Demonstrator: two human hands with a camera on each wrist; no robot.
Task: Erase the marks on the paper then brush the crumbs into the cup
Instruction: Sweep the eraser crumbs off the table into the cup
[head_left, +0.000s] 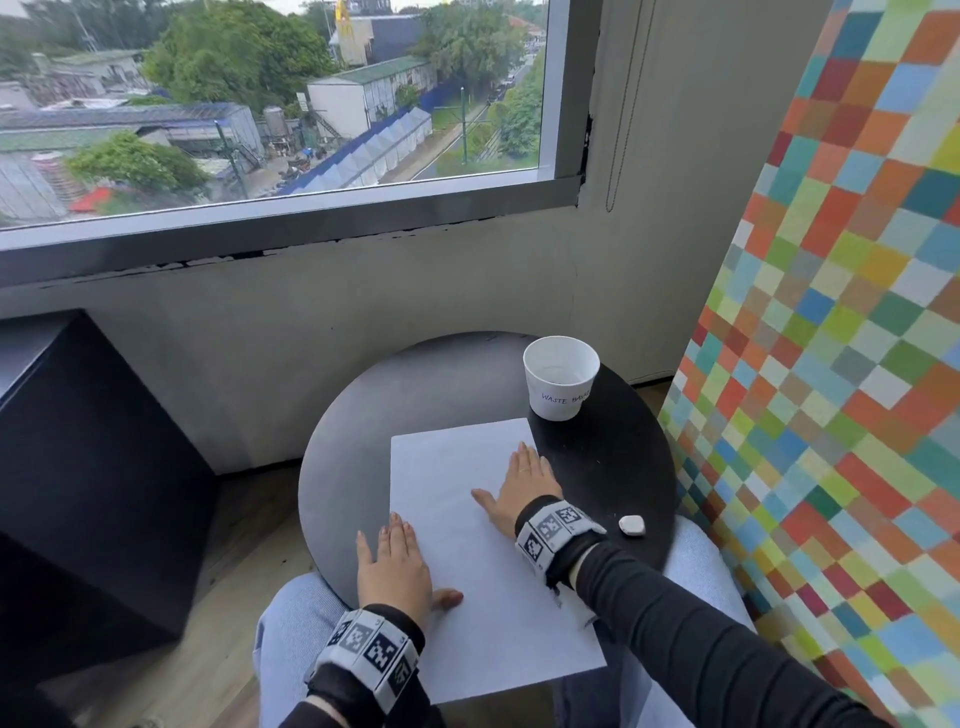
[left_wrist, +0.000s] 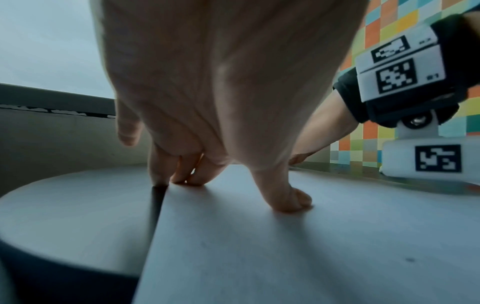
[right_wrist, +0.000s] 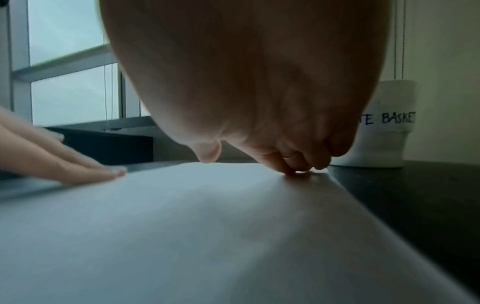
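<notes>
A white sheet of paper (head_left: 467, 530) lies on the round dark table (head_left: 353, 441), its near end hanging over the table's edge above my lap. No marks or crumbs show on it. My left hand (head_left: 395, 564) lies flat on the paper's left edge, fingers straight, thumb on the sheet (left_wrist: 259, 257). My right hand (head_left: 522, 483) presses flat near the paper's right edge (right_wrist: 207, 226), fingertips (right_wrist: 293, 170) touching the sheet. A white paper cup (head_left: 560, 375) marked "waste basket" stands beyond the paper's far right corner, also in the right wrist view (right_wrist: 384, 127). A white eraser (head_left: 632, 525) lies on the table right of my right wrist.
A wall with a window (head_left: 270, 104) runs behind the table. A dark cabinet (head_left: 88, 467) stands to the left. A wall of coloured squares (head_left: 841, 364) rises close on the right. Bare dark tabletop shows between the cup and the eraser.
</notes>
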